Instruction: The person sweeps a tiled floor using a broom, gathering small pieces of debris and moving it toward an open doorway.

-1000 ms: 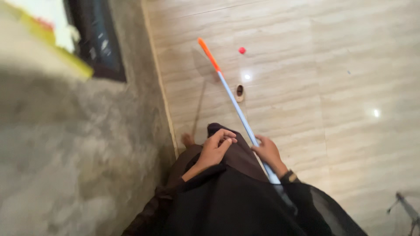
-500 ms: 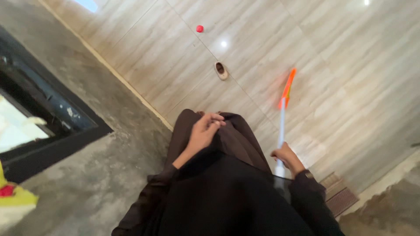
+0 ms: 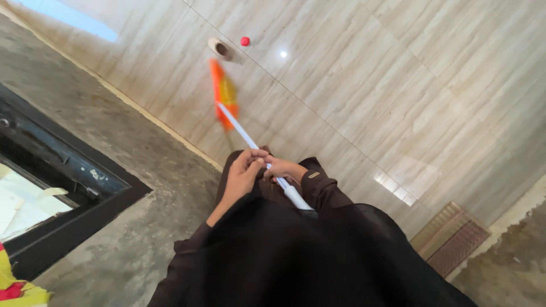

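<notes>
There are two hands: the left hand (image 3: 242, 173) and the right hand (image 3: 284, 169), both closed around one pole (image 3: 250, 139). The pole is one only, white, with one orange end (image 3: 222, 91) that looks blurred. On the floor (image 3: 398, 85) there is one small red ball (image 3: 245, 41) and, just beside it, one small beige object (image 3: 219, 48) which I cannot identify. There is one brown floor grate (image 3: 452, 239) at the right, and one black frame (image 3: 62, 176) at the left. Two bright light spots show on the tiles.
</notes>
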